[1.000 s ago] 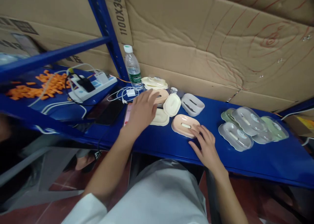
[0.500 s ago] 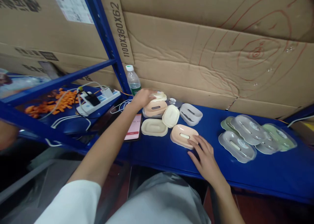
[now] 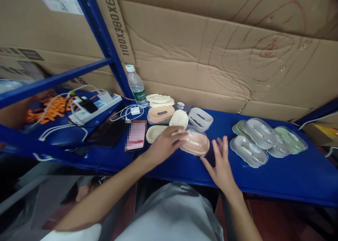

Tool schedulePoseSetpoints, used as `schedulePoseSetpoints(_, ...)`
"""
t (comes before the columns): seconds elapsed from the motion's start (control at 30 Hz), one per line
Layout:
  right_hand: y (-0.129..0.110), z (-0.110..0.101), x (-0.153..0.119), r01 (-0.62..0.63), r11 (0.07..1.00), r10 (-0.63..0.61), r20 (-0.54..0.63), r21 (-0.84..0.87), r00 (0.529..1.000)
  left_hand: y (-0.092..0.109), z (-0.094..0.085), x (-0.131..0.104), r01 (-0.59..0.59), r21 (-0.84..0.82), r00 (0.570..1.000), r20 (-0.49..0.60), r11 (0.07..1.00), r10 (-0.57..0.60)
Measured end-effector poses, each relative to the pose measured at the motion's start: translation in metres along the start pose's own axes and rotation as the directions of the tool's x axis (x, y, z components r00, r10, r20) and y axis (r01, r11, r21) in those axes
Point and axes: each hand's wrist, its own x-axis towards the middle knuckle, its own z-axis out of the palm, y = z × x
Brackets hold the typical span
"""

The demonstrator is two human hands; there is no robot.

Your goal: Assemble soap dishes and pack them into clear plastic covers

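My left hand (image 3: pixel 169 142) is at the left edge of a peach soap dish (image 3: pixel 196 146). Its fingers grip a clear plastic lid (image 3: pixel 191 132) with a round sticker, which lies over the dish; their tips partly hide that edge. Just right of the dish, my right hand (image 3: pixel 220 163) is open with fingers spread and holds nothing. A cream oval tray (image 3: pixel 154 132) is partly covered by my left hand. Behind are a small cream piece (image 3: pixel 179 119), another peach dish (image 3: pixel 161 115), a grey dish (image 3: pixel 201 119) and stacked cream pieces (image 3: pixel 160 100).
Several lidded grey and green soap dishes (image 3: pixel 249 151) are piled on the right of the blue table (image 3: pixel 290 177). A water bottle (image 3: pixel 137 88), white charger cable (image 3: pixel 129 111) and phone (image 3: pixel 136 135) stand at left. Beyond the blue frame (image 3: pixel 92 23) are a power strip (image 3: pixel 95 109) and orange pieces (image 3: pixel 50 109).
My left hand has come forward from the stacked cream pieces at the back to the peach dish, where a clear lid now shows. My right hand has moved off the dish and spread its fingers.
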Motion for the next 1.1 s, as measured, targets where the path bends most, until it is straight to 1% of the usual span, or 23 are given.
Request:
schedulePoseSetpoints(0.07, 0.001, -0.001, 0.002, 0.023, 1.0, -0.021, 0.081, -0.02, 0.997, 0.006, 0.018, -0.012, -0.039, -0.024, 0.998, 0.055, 0.999, 0.04)
schedulePoseSetpoints(0.13, 0.002, -0.001, 0.003, 0.037, 0.999, -0.034, 0.155, -0.02, 0.987, 0.007, 0.026, -0.016, -0.042, -0.024, 0.996, 0.077, 0.999, 0.043)
schedulePoseSetpoints(0.17, 0.003, -0.001, 0.004, 0.037, 0.999, -0.034, 0.168, -0.013, 0.985, 0.007, 0.027, -0.017, -0.035, -0.019, 0.995, 0.088, 0.999, 0.037)
schedulePoseSetpoints(0.23, 0.003, -0.001, 0.004, 0.03, 1.0, -0.028, 0.153, -0.006, 0.988, 0.008, 0.026, -0.017, -0.015, -0.004, 0.993, 0.117, 1.0, 0.015)
schedulePoseSetpoints(0.37, 0.004, 0.0, 0.003, 0.061, 0.998, -0.059, 0.106, -0.013, 0.993, 0.013, 0.026, -0.022, 0.019, 0.057, 0.985, 0.17, 0.998, -0.029)
schedulePoseSetpoints(0.47, 0.004, -0.001, 0.003, 0.056, 0.998, -0.055, 0.108, -0.002, 0.993, 0.013, 0.027, -0.025, 0.02, 0.069, 0.983, 0.179, 0.997, -0.032)
schedulePoseSetpoints(0.57, 0.003, -0.002, 0.004, 0.036, 0.999, -0.034, 0.112, -0.013, 0.993, 0.016, 0.025, -0.022, 0.025, 0.072, 0.98, 0.198, 0.997, -0.039)
schedulePoseSetpoints(0.67, 0.002, -0.001, 0.003, -0.011, 0.995, 0.014, 0.032, -0.097, 0.999, 0.028, 0.024, -0.014, -0.004, 0.076, 0.975, 0.223, 0.997, -0.013)
schedulePoseSetpoints(0.8, 0.0, 0.0, 0.001, -0.158, 0.973, 0.138, -0.126, -0.17, 0.982, 0.051, 0.03, -0.002, -0.083, 0.102, 0.957, 0.285, 0.991, 0.051)
schedulePoseSetpoints(0.87, 0.0, 0.001, 0.0, -0.169, 0.971, 0.147, -0.136, -0.166, 0.98, 0.057, 0.038, 0.005, -0.127, 0.103, 0.949, 0.301, 0.987, 0.091)
schedulePoseSetpoints(0.93, 0.0, 0.001, 0.0, -0.138, 0.978, 0.124, -0.095, -0.156, 0.988, 0.057, 0.047, 0.015, -0.172, 0.074, 0.939, 0.314, 0.982, 0.141)
schedulePoseSetpoints(1.0, 0.0, 0.002, 0.001, -0.128, 0.98, 0.12, -0.059, -0.154, 0.991, 0.051, 0.056, 0.029, -0.196, 0.053, 0.931, 0.323, 0.979, 0.168)
schedulePoseSetpoints(1.07, 0.0, 0.001, 0.002, -0.137, 0.978, 0.128, -0.061, -0.159, 0.99, 0.039, 0.064, 0.05, -0.182, 0.093, 0.934, 0.326, 0.979, 0.143)
schedulePoseSetpoints(1.1, 0.0, 0.0, 0.002, -0.134, 0.978, 0.124, -0.069, -0.161, 0.99, 0.032, 0.068, 0.063, -0.171, 0.139, 0.936, 0.332, 0.975, 0.117)
